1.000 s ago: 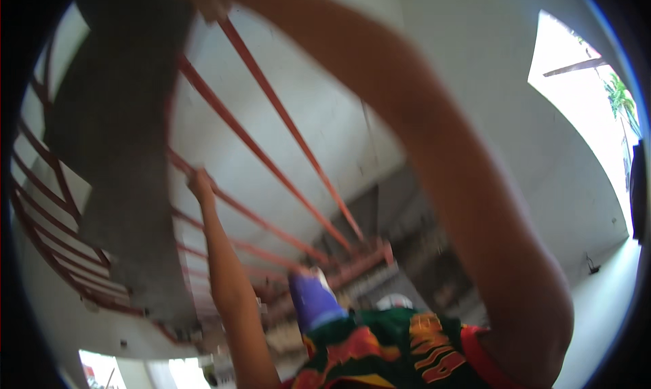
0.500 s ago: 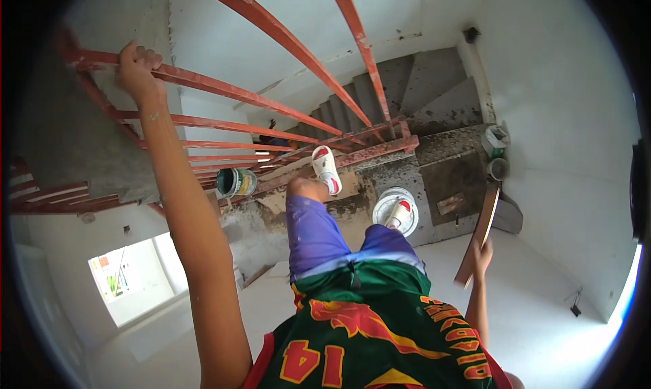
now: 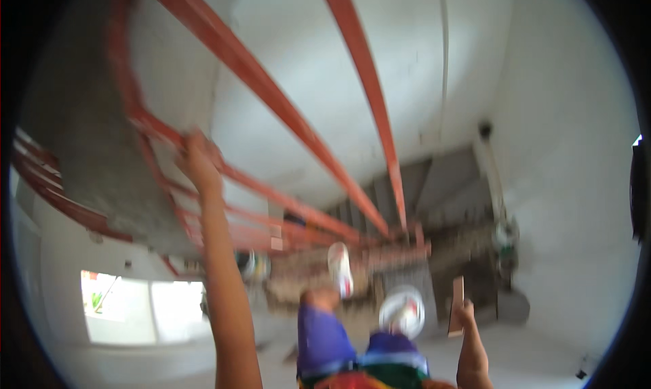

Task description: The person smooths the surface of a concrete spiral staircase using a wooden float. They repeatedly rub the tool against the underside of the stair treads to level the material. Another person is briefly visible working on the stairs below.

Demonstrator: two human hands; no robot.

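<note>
railing (image 3: 271, 111) left, stairs (image 3: 434, 186) below right

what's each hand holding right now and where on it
Left hand grips a bar of the red railing. Right hand holds a wooden board near its lower end.

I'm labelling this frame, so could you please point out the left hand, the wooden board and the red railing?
left hand (image 3: 196, 160): head view, back of the hand.
wooden board (image 3: 456, 306): head view, middle of its face.
red railing (image 3: 271, 94): head view, long diagonal bar.
</note>
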